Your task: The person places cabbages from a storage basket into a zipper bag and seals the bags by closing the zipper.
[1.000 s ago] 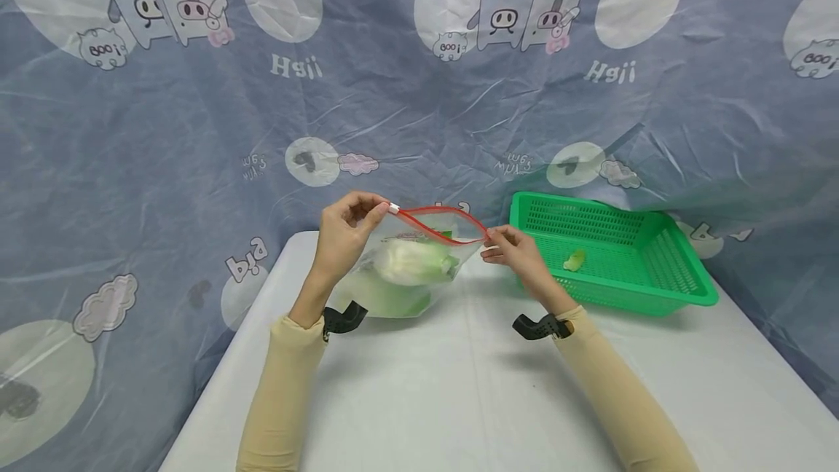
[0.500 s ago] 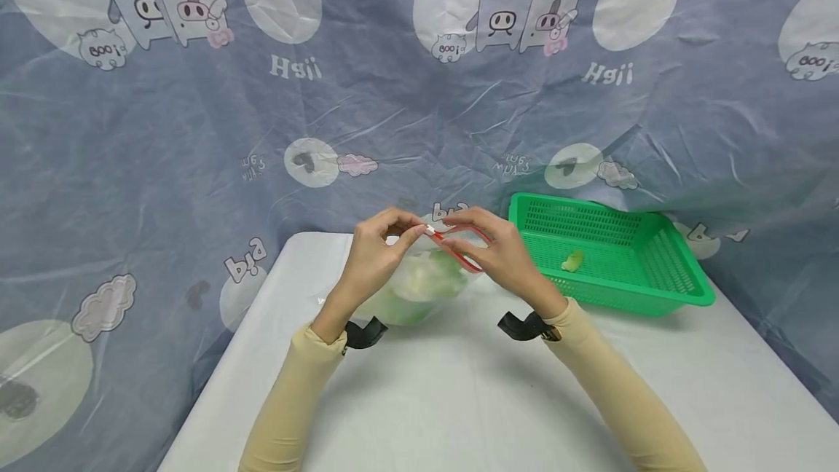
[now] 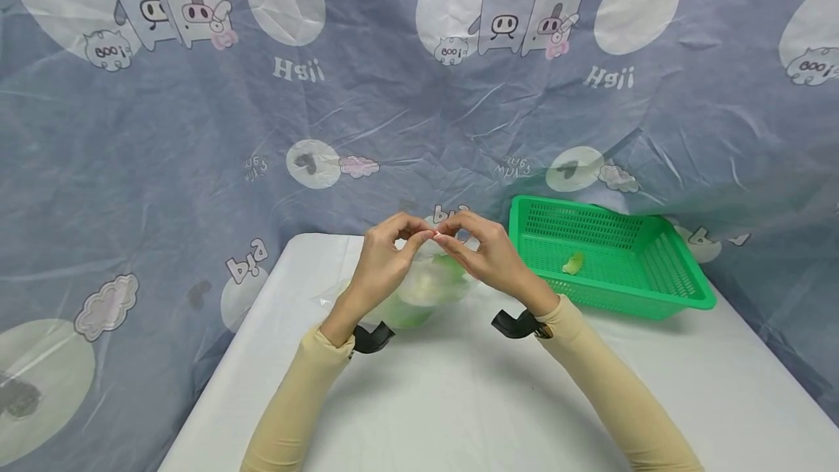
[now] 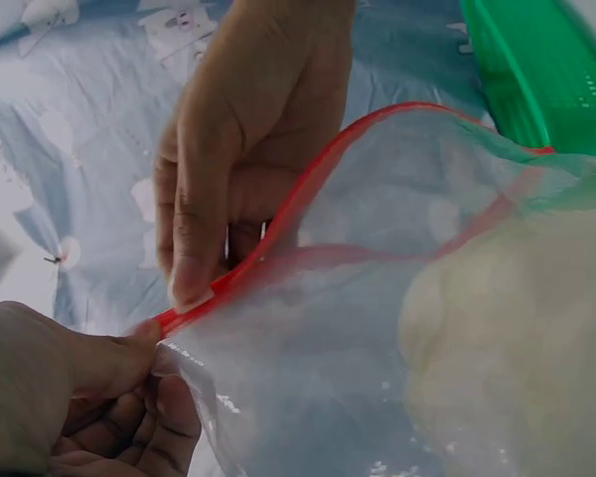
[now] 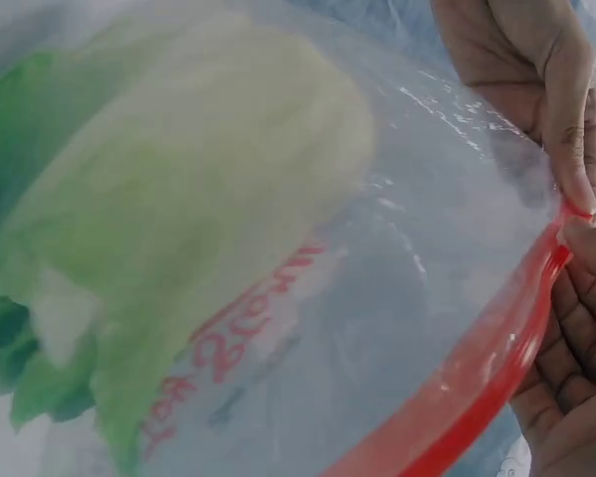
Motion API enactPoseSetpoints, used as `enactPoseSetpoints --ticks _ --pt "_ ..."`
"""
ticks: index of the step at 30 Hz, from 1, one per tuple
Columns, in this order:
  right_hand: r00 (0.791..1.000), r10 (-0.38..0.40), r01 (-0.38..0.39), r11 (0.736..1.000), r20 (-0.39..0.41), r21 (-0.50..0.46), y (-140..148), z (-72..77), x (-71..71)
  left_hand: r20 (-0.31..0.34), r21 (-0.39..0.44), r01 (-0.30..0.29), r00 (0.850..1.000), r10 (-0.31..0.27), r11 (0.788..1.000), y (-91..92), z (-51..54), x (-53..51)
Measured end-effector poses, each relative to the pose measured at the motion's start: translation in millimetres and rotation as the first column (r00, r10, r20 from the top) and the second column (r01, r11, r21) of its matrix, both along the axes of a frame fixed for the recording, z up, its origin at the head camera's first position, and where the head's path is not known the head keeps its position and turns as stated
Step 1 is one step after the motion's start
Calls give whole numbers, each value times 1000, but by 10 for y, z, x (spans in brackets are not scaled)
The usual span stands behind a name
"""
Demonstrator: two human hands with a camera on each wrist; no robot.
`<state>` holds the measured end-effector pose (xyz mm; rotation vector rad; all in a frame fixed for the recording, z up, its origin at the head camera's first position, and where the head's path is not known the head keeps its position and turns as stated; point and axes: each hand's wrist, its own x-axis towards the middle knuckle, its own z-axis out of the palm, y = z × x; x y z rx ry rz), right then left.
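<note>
A clear zip bag [image 3: 409, 312] with a red zip strip [image 4: 323, 164] holds a pale green and white Chinese cabbage [image 5: 199, 179], seen through the plastic. My left hand [image 3: 380, 261] pinches one end corner of the strip between thumb and fingers. Right beside it, my right hand [image 3: 488, 257] pinches the strip at that same end, so the fingertips of both hands nearly meet. Away from the fingers, the bag's mouth gapes in the left wrist view. The white slider is mostly hidden by the fingertips. Red lettering [image 5: 228, 343] runs across the bag.
A green plastic basket [image 3: 629, 304] stands at the back right of the white table [image 3: 446, 399], with a small pale green leaf piece [image 3: 573, 263] inside. Behind the table hangs a grey-blue printed cloth [image 3: 406, 108].
My right hand has left the far end of the strip and moved left to the slider end. The left hand has come right and slightly down. The bag's mouth is no longer stretched between them.
</note>
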<state>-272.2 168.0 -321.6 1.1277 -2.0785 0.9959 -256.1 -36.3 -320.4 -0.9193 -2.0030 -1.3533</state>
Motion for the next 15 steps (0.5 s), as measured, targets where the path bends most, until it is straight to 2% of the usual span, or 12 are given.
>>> enactPoseSetpoints --ticks 4,8,12,15 --pt "999 -43 43 999 19 13 90 -93 -91 -4 57 -49 999 49 997 -101 55 -18" --pt "992 -105 103 994 65 38 265 -259 -220 15 105 -80 997 79 991 -223 91 -58" --pt "979 -154 144 987 134 77 463 -414 -339 32 112 -95 995 91 989 -293 101 -96" --pt "960 -207 187 975 187 119 611 -506 -417 24 116 -109 994 106 987 -341 109 -119"
